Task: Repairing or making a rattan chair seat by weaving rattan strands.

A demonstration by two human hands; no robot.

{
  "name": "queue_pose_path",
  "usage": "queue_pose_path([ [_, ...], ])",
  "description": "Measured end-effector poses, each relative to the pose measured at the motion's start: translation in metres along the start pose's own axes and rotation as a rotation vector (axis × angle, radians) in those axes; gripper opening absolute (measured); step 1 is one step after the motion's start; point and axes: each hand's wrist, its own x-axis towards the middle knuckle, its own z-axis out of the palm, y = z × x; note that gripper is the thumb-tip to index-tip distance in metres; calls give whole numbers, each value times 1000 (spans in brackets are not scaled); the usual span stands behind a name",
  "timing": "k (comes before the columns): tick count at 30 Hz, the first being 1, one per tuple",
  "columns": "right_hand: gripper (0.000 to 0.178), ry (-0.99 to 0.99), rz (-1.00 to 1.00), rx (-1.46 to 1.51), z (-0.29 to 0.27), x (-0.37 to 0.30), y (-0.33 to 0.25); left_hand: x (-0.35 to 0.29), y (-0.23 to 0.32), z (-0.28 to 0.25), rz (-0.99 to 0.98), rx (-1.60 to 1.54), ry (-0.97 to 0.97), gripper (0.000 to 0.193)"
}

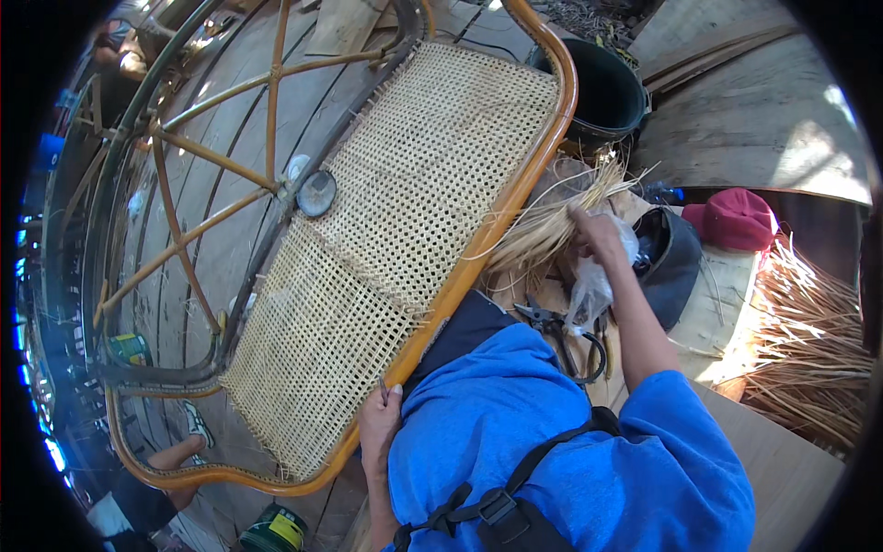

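A curved rattan frame (pixel 448 293) with a woven cane panel (pixel 432 156) lies tilted across my lap. At its near edge, my left hand (pixel 377 425) is closed round a thin pointed tool (pixel 384 390), mostly hidden in the fingers. Out to the right, my right hand (pixel 600 237) curls at a bundle of pale cane strips (pixel 544 225), with the fingers partly hidden among them. A clear plastic bag (pixel 590 293) lies under that wrist. Pliers (pixel 541 315) rest below the bundle, beside black-handled scissors (pixel 589 361). A round dark disc (pixel 316 193) sits on the panel's far edge.
A dark bucket (pixel 598 92) stands beyond the frame. To the right are a black cap (pixel 676 267), a maroon cap (pixel 731 219) and a heap of cane (pixel 809 340). Green tins (pixel 276 531) stand on the plank floor; another person's leg (pixel 179 453) shows at lower left.
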Motion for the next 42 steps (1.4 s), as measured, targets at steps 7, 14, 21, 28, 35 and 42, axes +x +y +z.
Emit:
queue_pose_path([
  [7,24,308,-226,310,-21,-32,23,0,2,-4,-85,62,8,32],
  [14,24,512,-199,249,-46,-50,88,1,3,-3,-38,102,4,31],
  [21,27,296,12,247,-76,-67,82,7,-10,-2,-25,102,-26,32],
  [28,17,757,-830,38,-109,-45,-44,4,-9,-4,-60,155,18,28],
  [35,21,761,-955,-541,-37,92,-90,6,-41,9,24,134,69,28],
  [42,30,127,-622,-206,-57,88,-75,-2,-6,4,3,75,53,27],
])
